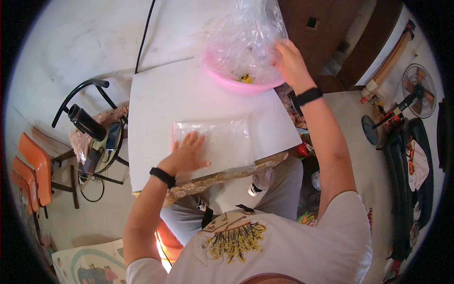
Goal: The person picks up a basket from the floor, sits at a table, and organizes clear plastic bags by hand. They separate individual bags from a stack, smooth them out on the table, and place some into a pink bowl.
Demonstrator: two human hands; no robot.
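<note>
My left hand (188, 152) rests palm down, fingers spread, on a flat clear plastic bag (227, 142) with a red line along its left edge. The bag lies near the front of a white tabletop (152, 106). At the far right of the table, my right hand (292, 64) is at the right side of a heap of crumpled clear plastic bags (244, 39). Its fingertips meet the plastic, but whether they grip it is hard to see. The heap fills a pink plastic basin (244, 87) and rises above it. Small yellow and green pieces (245, 78) show near the basin's front rim.
Left of the table, a black-framed chair (85, 85) holds a black bottle (87, 122) and a phone (113, 135). Orange chairs (35, 167) stand farther left. A patterned gold cloth (220, 179) hangs at the table's front edge. A standing fan (418, 91) is at the right.
</note>
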